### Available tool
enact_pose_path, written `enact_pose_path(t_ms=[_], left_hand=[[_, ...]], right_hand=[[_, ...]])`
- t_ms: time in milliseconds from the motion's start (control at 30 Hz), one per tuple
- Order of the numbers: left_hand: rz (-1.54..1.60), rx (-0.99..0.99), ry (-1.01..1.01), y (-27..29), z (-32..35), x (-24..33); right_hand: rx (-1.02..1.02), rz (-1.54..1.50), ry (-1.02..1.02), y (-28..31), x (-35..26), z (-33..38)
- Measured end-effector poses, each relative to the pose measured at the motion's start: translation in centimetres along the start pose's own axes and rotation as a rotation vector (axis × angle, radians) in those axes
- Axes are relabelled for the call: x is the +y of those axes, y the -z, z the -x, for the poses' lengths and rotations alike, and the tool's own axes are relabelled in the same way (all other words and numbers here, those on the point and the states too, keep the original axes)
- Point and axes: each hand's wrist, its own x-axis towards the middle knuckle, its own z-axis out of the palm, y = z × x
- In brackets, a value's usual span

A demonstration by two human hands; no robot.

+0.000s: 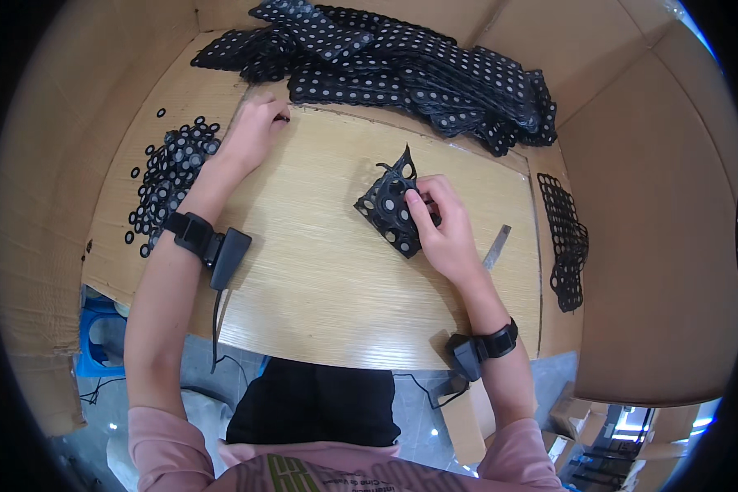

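My right hand (444,225) grips a torn piece of perforated black rubber sheet (379,215) over the middle of the board, thumb on top. Some holes in the sheet are open, while others still hold grey-centred rings. My left hand (254,131) is at the board's far left corner, fingers pinched on a small black piece (281,119) whose shape is mostly hidden. Beside my left wrist lies a loose pile of black rings (176,168) on the cardboard.
A heap of black dotted sheets (435,78) lies along the far edge of the wooden board (328,287). A metal strip (498,246) rests right of my right hand. A punched-out black sheet (564,238) lies at the right, and cardboard walls (648,205) surround the work area.
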Motion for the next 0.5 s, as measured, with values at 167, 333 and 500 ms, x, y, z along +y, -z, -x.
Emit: enact_pose_path(t_ms=[167, 333, 500], left_hand=[[0.157, -0.062, 0.149, 3.2, 0.8, 1.3], [0.163, 0.0, 0.183, 6.1, 2.2, 1.3], [0.11, 0.002, 0.193, 5.4, 3.0, 0.3]], right_hand=[[0.005, 0.014, 0.034, 0.0, 0.1, -0.1], [-0.016, 0.019, 0.044, -0.1, 0.2, 0.0], [-0.042, 0.038, 0.025, -0.2, 0.1, -0.1]])
